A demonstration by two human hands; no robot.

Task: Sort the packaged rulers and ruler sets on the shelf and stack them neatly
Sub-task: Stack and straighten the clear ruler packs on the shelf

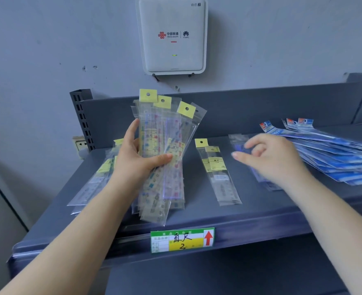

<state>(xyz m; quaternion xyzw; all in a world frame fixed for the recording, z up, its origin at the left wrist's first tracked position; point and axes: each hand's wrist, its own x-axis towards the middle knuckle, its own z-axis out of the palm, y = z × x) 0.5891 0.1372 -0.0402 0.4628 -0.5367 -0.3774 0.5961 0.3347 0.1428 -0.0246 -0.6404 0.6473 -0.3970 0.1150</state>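
Grey shelf: left hand gripped fanned ruler packs mid-length; right hand loosely curled, empty, above blue pack. Film looked light, slippery; pinch edges.

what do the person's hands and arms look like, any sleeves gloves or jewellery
Both arms are bare from the lower frame edge up to the wrists, with no sleeve in view. The left hand and the right hand wear no gloves, and no rings, watch or bracelet show on the fingers or wrists. The fingernails that show are short and look unpainted.
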